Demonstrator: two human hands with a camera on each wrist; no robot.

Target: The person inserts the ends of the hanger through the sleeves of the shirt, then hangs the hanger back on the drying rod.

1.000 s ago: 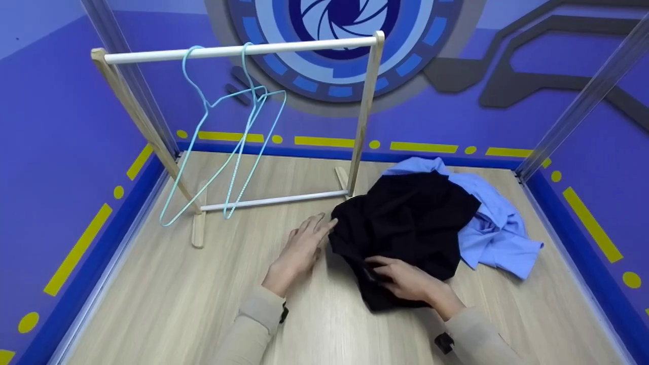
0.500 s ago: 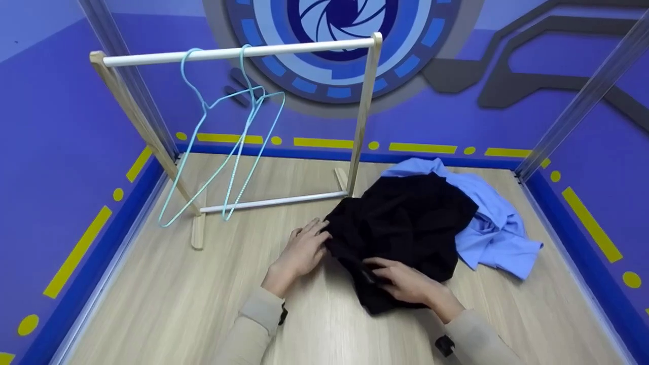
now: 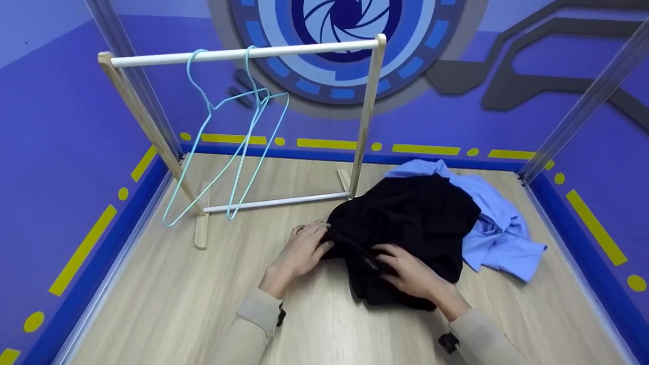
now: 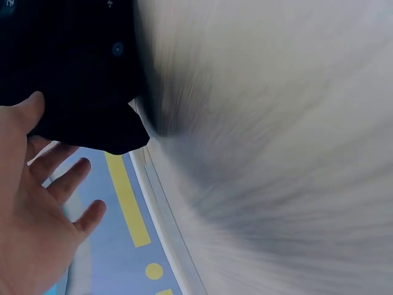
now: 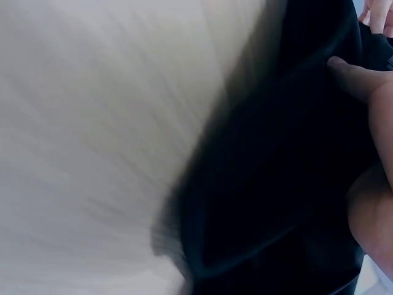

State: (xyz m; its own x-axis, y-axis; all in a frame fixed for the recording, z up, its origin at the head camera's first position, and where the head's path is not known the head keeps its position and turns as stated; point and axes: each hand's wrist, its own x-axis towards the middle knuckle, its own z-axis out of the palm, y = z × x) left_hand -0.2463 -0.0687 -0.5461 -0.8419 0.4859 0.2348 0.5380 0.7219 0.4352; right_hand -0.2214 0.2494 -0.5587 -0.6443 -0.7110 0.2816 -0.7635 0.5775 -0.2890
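Note:
A crumpled black shirt (image 3: 405, 218) lies in a heap on the wooden floor, with a button visible on it in the left wrist view. At its left edge, my left hand (image 3: 301, 249) pinches the cloth between thumb and forefinger; the other fingers (image 4: 73, 178) spread loosely below. My right hand (image 3: 408, 271) grips a fold near the front of the same shirt, its thumb (image 5: 353, 75) lying along the cloth. Part of a light blue shirt (image 3: 499, 223) shows from under the black one, behind and to the right.
Back left stands a wooden rack (image 3: 365, 121) with a white top rail (image 3: 314, 49). Two light blue wire hangers (image 3: 188, 167) hang from the rail, overlapping each other in this view. Blue printed walls (image 3: 56, 137) enclose the left, back and right sides.
My left hand has come onto the shirt's left edge and taken hold of it. My right hand has shifted slightly up with its fold, and the shirt's front edge has moved.

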